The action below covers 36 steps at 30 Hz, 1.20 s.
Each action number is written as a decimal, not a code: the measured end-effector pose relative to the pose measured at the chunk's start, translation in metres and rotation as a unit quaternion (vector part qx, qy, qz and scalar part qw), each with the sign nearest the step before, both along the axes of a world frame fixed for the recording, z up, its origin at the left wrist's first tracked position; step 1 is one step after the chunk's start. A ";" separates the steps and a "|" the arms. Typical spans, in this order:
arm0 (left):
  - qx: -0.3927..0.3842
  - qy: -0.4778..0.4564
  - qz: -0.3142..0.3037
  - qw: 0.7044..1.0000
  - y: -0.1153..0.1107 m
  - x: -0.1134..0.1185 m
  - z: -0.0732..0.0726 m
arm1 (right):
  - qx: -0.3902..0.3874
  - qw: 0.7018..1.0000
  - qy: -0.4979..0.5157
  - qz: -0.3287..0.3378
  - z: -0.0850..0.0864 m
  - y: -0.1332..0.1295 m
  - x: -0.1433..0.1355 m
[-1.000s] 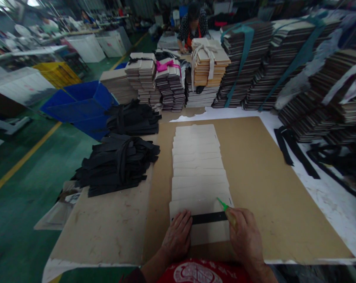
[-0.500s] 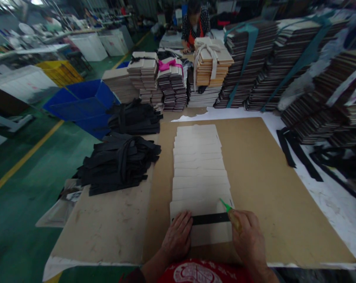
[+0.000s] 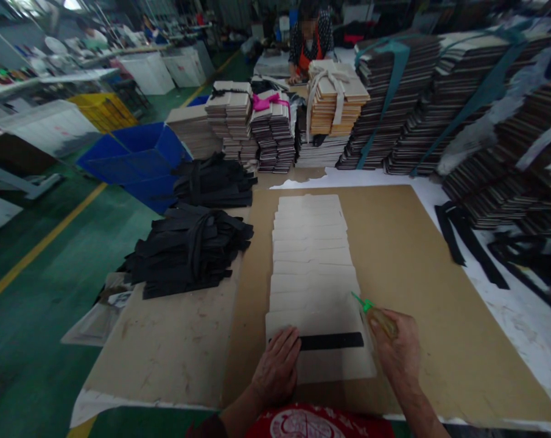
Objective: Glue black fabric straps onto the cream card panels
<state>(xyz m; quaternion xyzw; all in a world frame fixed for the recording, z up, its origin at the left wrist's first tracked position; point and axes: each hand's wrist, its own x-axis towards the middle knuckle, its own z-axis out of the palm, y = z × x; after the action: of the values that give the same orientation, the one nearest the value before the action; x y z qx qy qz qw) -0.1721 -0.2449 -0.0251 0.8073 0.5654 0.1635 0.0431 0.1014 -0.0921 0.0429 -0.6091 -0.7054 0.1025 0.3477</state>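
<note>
Grip on left: laid flat, fingers side by side, on top of black strip near its left end. Strip lies crosswise on front pale card, runs from under left grip toward right, its end stopping just short of right grip. Right grip: clamped round applicator, green nozzle angled away and leftward over the cards; can't tell if tip touches. Straight ahead, between grips: overlapping row of pale cards on brown board, board on surface. Ahead-left of left grip: 2 bundles of black strips, nearer and farther. Ahead-right of right grip: loose black straps. Farther, ahead of both grips: tied stacks. Blue bin past the bundles, far left of left grip. Farthest: co-worker, behind stacks.
</note>
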 end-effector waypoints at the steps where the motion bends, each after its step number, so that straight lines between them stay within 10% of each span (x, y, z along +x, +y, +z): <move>1: 0.001 0.000 0.000 1.000 0.000 0.000 0.001 | 0.002 1.000 -0.006 0.009 -0.001 0.001 -0.002; 36: -0.032 -0.022 -0.002 0.999 0.000 -0.002 0.000 | 0.042 0.978 -0.128 0.157 0.002 -0.013 -0.042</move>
<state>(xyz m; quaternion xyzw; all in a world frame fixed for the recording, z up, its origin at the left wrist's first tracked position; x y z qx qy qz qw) -0.1738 -0.2450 -0.0250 0.8026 0.5680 0.1629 0.0818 0.0596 -0.1048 0.0448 -0.4833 -0.8348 0.0469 0.2594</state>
